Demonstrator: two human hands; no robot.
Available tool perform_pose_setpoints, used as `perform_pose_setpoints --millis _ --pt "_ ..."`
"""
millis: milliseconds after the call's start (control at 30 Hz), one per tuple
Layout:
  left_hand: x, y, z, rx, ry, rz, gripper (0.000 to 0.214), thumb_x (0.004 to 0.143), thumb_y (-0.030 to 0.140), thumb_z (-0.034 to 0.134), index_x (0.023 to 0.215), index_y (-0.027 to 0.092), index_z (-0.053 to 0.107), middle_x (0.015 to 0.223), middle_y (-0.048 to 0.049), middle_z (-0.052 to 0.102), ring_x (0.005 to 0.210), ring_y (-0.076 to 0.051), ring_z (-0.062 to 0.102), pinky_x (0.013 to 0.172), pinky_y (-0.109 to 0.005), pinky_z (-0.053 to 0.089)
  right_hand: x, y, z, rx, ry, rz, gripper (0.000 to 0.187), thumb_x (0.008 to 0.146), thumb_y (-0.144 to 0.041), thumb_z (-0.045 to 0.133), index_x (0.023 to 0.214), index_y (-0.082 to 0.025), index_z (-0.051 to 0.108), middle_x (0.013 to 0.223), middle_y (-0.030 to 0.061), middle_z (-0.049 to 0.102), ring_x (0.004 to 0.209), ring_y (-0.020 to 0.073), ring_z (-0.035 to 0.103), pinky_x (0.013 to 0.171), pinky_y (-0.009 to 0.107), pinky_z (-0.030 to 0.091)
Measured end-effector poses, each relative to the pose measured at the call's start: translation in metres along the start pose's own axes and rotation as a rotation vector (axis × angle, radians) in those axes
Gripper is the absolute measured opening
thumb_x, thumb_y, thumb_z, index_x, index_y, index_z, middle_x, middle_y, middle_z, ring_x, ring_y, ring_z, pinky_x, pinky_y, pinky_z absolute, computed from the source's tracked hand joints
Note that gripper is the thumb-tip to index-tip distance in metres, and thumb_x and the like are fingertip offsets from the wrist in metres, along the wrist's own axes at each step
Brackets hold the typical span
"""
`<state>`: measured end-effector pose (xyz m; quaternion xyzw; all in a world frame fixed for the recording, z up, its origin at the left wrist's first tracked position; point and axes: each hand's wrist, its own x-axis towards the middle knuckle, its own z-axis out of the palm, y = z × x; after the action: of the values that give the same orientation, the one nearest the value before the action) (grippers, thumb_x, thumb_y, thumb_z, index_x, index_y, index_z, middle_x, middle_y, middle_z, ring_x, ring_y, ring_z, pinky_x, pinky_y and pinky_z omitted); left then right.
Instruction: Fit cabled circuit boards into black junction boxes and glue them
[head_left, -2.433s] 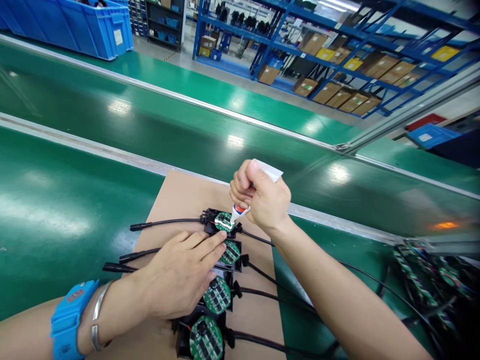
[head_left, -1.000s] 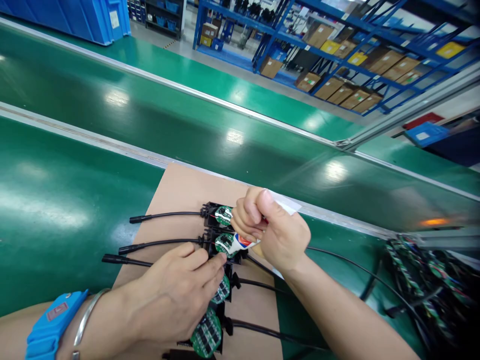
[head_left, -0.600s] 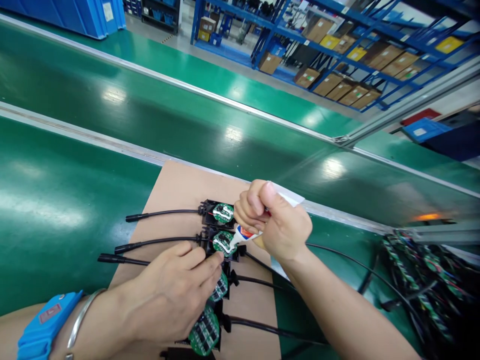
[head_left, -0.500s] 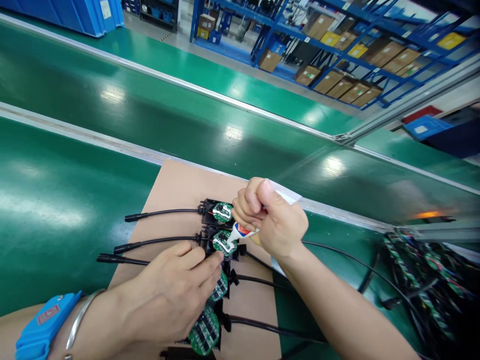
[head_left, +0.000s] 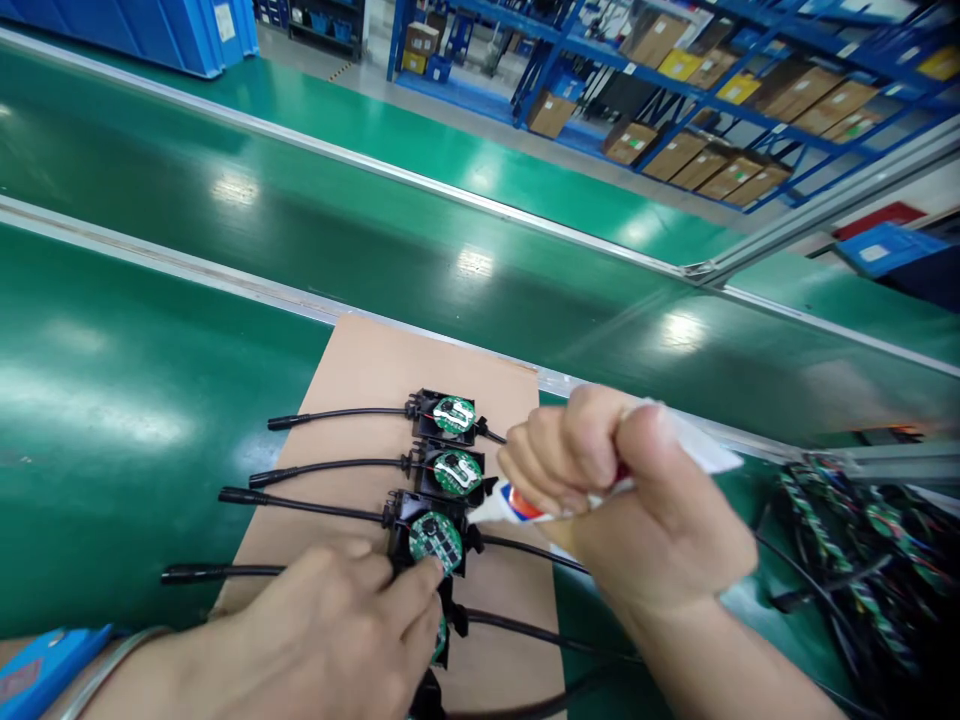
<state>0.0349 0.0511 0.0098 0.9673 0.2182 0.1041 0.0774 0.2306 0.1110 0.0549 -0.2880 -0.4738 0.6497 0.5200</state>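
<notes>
Green conveyor surface [head_left: 150,400] runs under both hands. A flat brown cardboard sheet [head_left: 360,380] lies beneath the fingers.

Right hand [head_left: 637,500]: fingers curled tight round a white squeeze tube with red-and-blue label [head_left: 517,505], nozzle pointing out past the knuckles toward the left hand.

Left hand [head_left: 330,640]: fingers loose and flat, clasping nothing. The index tip presses the black housing of a round green circuit board [head_left: 435,540], just beside the nozzle tip.

Two like boards with white streaks [head_left: 457,470] sit beyond the fingertips.
</notes>
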Motion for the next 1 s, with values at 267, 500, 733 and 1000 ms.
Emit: perform_pose_setpoints --millis 267,500,733,1000 --pt "-0.013 0.014 0.0 0.048 -0.254 0.042 0.044 0.089 0.018 0.046 0.132 0.012 0.053 0.137 -0.0154 0.05 0.057 -0.017 0.064 0.048 -0.031 0.046 -0.013 0.034 0.029 -0.042 -0.016 0.007 0.043 0.092 -0.047 0.047 0.059 -0.021 0.041 0.051 -0.0051 0.028 0.044 0.0097 0.025 0.044 0.026 0.02" --pt "-0.019 0.014 0.003 0.057 -0.172 0.049 0.046 0.087 0.021 0.05 0.131 0.01 0.054 0.138 -0.0174 0.05 0.06 -0.017 0.063 0.049 -0.031 0.045 -0.013 0.037 0.026 -0.066 -0.033 0.027 0.042 0.093 -0.045 0.045 0.06 -0.02 0.041 0.051 -0.0054 0.027 0.044 0.009 0.024 0.043 0.025 0.018" --pt "-0.026 0.014 0.011 0.026 -0.166 0.012 0.05 0.087 0.024 0.047 0.134 0.008 0.049 0.139 -0.0185 0.049 0.07 -0.021 0.067 0.052 -0.032 0.044 -0.029 0.024 0.026 -0.128 -0.025 0.08 0.043 0.093 -0.046 0.046 0.06 -0.02 0.041 0.052 -0.0047 0.029 0.045 0.0095 0.026 0.045 0.027 0.02" --pt "-0.027 0.015 0.007 -0.012 -0.193 -0.008 0.052 0.086 0.026 0.05 0.135 0.009 0.049 0.14 -0.018 0.048 0.071 -0.02 0.066 0.056 -0.032 0.045 -0.03 0.018 0.018 -0.151 0.026 0.056 0.041 0.092 -0.044 0.048 0.059 -0.02 0.044 0.05 -0.0044 0.029 0.044 0.0099 0.028 0.045 0.027 0.022"
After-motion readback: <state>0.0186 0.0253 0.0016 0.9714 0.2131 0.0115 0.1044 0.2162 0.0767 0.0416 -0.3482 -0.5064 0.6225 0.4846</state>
